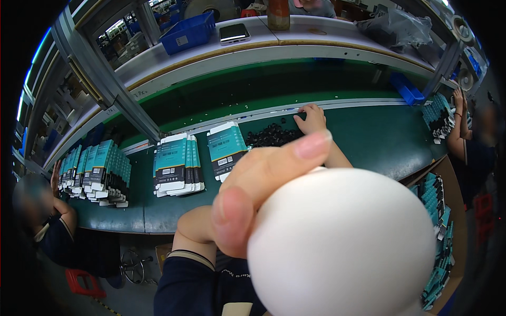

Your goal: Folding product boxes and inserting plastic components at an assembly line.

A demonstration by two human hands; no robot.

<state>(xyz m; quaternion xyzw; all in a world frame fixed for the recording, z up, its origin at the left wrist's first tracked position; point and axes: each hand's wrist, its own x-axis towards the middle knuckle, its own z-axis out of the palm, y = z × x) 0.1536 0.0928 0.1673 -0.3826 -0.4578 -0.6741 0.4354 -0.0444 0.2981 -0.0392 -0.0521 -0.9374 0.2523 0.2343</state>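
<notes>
My left hand is raised very close, its thumb and fingers curled at the edge of a large smooth white rounded object. That object hides part of the hand, and whether the fingers grip it is unclear. Farther off, my right hand rests at the far edge of the green work table, thumb apart from its bent fingers and nothing seen between them. Beside it lies a heap of small black parts. Flat teal-and-black cardboard boxes stand left of the heap, one bundle close by and another bundle further left.
More box stacks stand at far left near a co-worker. At right, a carton holds many boxes, and another person handles boxes. A green belt runs behind the table below a shelf with a blue bin and a phone.
</notes>
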